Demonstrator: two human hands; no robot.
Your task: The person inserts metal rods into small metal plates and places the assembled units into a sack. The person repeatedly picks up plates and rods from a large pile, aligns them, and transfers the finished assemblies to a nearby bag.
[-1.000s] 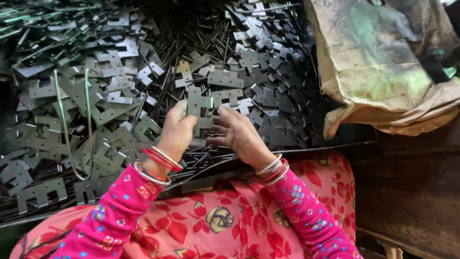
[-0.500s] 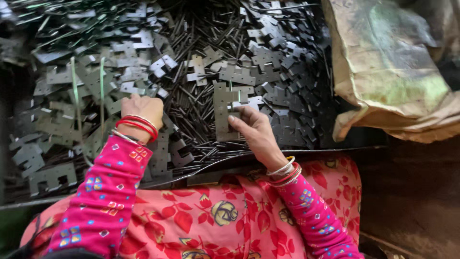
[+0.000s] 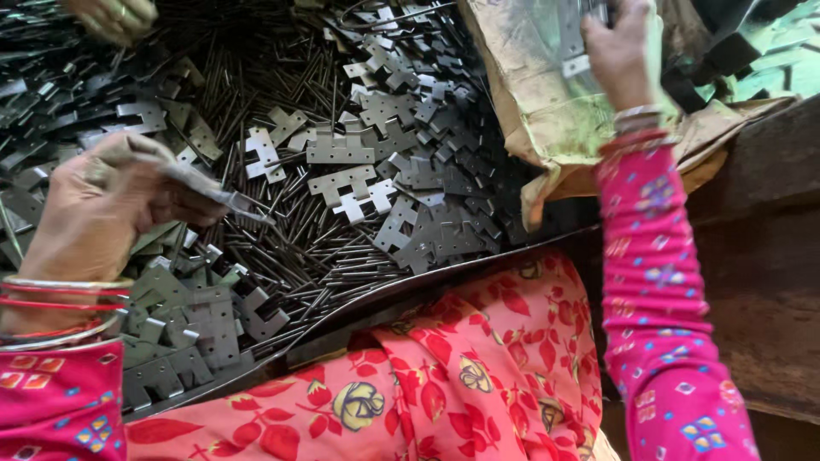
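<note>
Spreading across a wide tray (image 3: 478, 256) lay a heap of grey metal hinge leaves (image 3: 401, 171) mixed with thin steel pins (image 3: 299, 248). A worn sack (image 3: 547, 94) sat at its right edge. Over that sack the right hand (image 3: 619, 51) was closed on a pale hinge (image 3: 574, 38); seemingly the drop-off step, calling for a release into it. The left hand (image 3: 102, 205) pinched a single leaf (image 3: 218, 195) above the pins, ready for pairing.

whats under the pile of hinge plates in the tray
Thin metal pins show through gaps between the hinge plates. The tray bottom is covered, so nothing deeper can be seen.
</note>
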